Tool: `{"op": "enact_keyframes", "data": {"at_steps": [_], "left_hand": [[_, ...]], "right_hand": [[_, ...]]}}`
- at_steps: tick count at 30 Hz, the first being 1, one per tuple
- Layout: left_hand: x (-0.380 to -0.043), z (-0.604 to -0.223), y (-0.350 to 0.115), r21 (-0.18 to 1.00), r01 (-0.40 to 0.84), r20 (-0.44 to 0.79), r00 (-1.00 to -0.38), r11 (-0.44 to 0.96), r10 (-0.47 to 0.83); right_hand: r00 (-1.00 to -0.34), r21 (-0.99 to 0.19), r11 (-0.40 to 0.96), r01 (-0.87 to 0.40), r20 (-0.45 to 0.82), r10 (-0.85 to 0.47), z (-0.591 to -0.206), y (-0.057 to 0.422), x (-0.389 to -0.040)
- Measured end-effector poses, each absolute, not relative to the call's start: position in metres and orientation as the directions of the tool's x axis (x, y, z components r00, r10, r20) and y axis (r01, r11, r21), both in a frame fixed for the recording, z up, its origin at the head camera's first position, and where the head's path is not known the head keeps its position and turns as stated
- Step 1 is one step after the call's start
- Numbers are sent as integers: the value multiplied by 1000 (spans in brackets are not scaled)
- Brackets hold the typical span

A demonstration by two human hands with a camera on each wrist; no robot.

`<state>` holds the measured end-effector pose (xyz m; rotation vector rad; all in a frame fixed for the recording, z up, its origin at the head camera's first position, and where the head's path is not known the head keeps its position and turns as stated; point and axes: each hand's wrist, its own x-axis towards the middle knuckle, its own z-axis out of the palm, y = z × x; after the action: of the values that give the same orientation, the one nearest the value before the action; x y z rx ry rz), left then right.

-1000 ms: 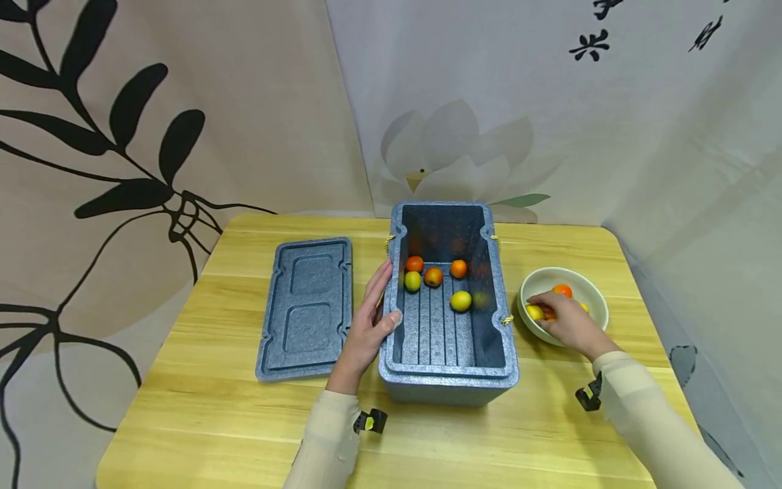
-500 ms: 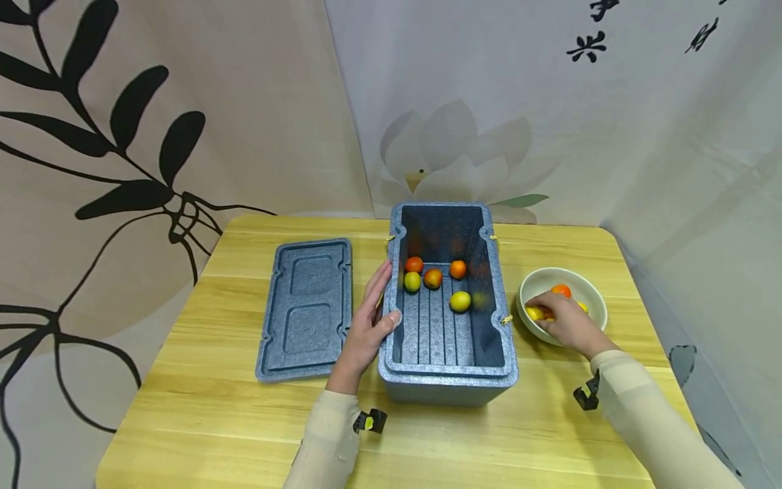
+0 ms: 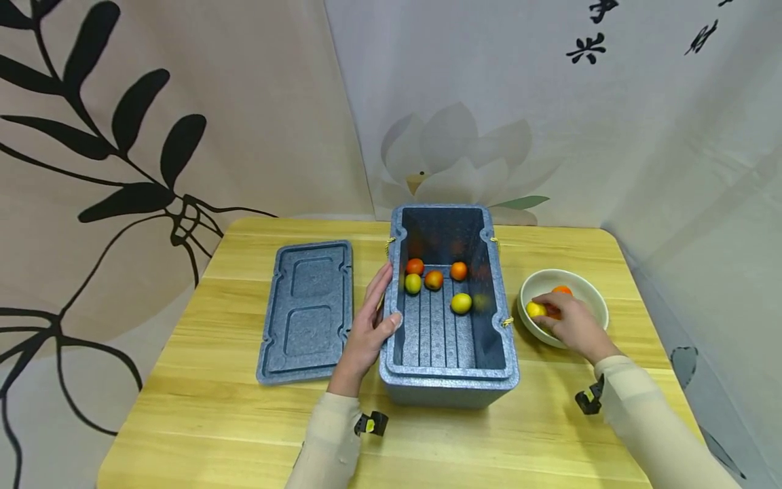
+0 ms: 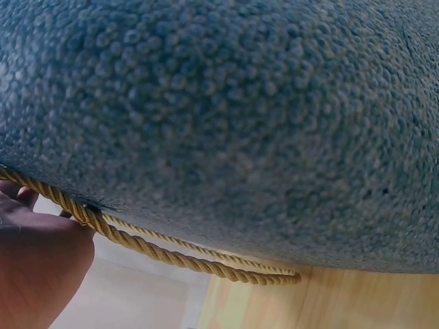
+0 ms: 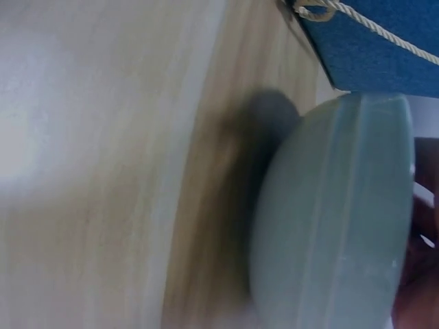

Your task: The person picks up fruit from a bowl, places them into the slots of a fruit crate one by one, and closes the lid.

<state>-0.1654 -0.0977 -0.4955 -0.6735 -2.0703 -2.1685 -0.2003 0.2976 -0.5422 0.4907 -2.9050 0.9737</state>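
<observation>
In the head view my right hand [image 3: 571, 324] reaches into the pale green bowl [image 3: 597, 299], thumb and fingers pinching a small lemon [image 3: 535, 310] near its left rim. An orange fruit [image 3: 562, 290] lies behind the fingers, which partly hide the bowl's contents. My left hand [image 3: 366, 329] rests against the left side of the blue-grey foam box [image 3: 449, 390], fingers extended along the wall and thumb on the rim. Inside the box are a yellow lemon [image 3: 461, 303], a yellow-green fruit [image 3: 413, 283] and several orange-red ones, such as a tomato-like fruit [image 3: 415, 266].
The box's lid [image 3: 305, 312] lies flat on the wooden table [image 3: 214, 407], left of the box. A yellow rope handle [image 4: 158, 253] hangs at the box's side beside the left hand. Behind the table hangs a printed cloth [image 3: 275, 102].
The right hand has risen slightly within the bowl, and more of the lemon shows at its fingertips. The left hand and the box stay where they were.
</observation>
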Motion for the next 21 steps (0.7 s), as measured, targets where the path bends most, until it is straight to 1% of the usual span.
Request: {"op": "enact_keyframes", "data": {"at_steps": [10, 16, 21], "left_hand": [[-165, -496, -98, 932, 347, 361, -898, -101, 251], [-165, -498, -98, 928, 357, 372, -896, -103, 244], [-165, -497, -97, 927, 356, 374, -895, -117, 244]], "right_hand": [[-978, -645, 735, -209, 121, -172, -519, 298, -201], [-978, -667, 715, -207, 150, -143, -506, 292, -202], [-977, -722, 660, -210, 174, -121, -486, 288, -207]]}}
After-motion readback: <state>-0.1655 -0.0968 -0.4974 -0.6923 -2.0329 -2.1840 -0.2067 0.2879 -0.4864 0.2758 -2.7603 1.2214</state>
